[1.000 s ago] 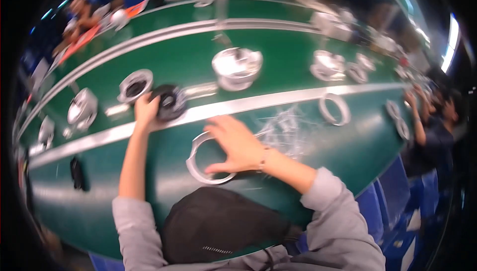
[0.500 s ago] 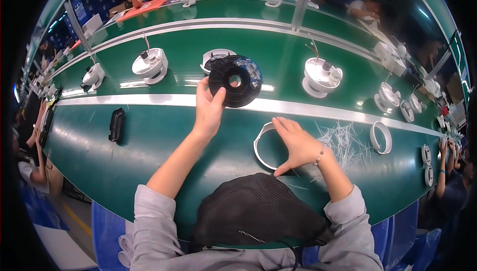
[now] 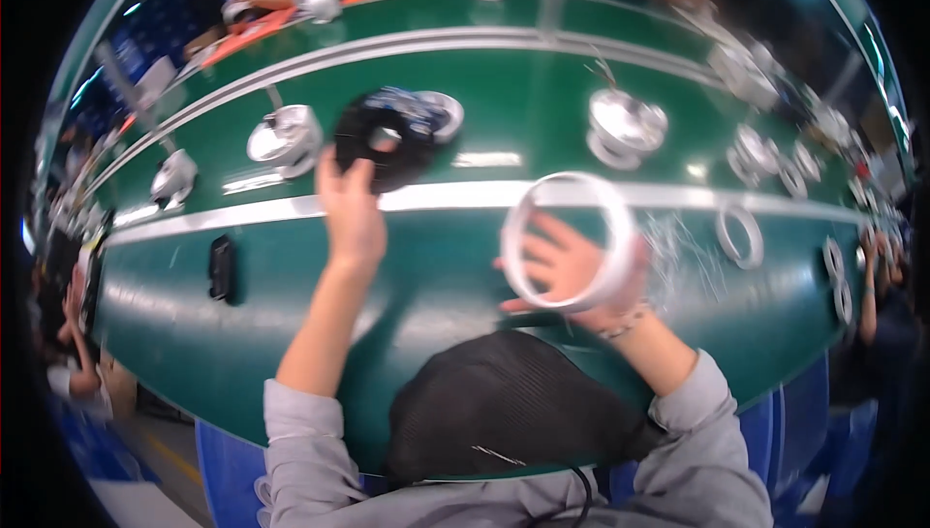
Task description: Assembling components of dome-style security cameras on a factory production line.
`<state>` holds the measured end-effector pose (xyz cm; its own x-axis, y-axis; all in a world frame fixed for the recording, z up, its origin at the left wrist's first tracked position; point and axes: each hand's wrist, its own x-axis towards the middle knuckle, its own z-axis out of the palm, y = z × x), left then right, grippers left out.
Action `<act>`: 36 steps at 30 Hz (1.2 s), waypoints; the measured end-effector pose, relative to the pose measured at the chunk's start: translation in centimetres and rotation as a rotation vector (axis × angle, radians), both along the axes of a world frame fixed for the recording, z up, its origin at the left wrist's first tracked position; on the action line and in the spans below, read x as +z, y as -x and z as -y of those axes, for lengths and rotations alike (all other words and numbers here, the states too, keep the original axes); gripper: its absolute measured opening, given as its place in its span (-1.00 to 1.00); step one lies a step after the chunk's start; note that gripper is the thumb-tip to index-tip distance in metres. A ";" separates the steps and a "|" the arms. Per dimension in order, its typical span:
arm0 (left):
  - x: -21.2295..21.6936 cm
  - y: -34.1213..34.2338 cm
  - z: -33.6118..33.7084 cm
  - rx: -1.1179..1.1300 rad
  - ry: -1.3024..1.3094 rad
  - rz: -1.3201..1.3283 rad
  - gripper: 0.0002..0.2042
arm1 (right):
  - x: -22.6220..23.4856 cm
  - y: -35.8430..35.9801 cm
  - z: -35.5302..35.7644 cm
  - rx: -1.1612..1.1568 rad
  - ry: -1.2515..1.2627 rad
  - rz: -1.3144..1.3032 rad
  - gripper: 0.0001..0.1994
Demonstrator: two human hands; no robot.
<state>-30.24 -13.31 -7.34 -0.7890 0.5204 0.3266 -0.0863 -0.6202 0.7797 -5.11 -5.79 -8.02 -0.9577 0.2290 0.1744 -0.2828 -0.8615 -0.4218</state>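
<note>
Two hands hover over the green counter (image 3: 436, 271): toward eleven o'clock the left hand (image 3: 354, 218) has its fingers clamped on the lower edge of a black disc (image 3: 412, 152) with a central hole, while toward three the right hand (image 3: 579, 264) spreads its fingers behind a tilted white ring (image 3: 618, 232), their grip on it impossible to tell. Thin clear strips (image 3: 686, 259) lie farther out at three, and a black oblong part (image 3: 223, 268) at nine.

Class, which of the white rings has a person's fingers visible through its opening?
The large ring at the person's right hand, left of the pale strips. Other rings, such as those right of the strips, show no hand through them.
</note>
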 end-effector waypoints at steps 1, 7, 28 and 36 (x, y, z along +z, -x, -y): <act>0.0 0.3 -0.3 -0.014 0.010 0.005 -0.61 | -1.6 -0.6 0.7 -0.053 -0.072 0.084 0.08; -0.3 2.0 0.1 -0.076 -0.001 -0.098 -0.67 | -6.7 -4.4 1.5 -0.319 -0.182 0.157 -0.10; -7.3 1.3 4.0 -0.400 0.219 0.247 -0.56 | -1.5 3.6 2.9 -0.697 -0.716 0.280 0.09; -9.1 2.8 6.4 -0.168 0.247 0.090 -0.59 | 1.8 8.2 1.9 -0.637 -1.890 0.616 0.11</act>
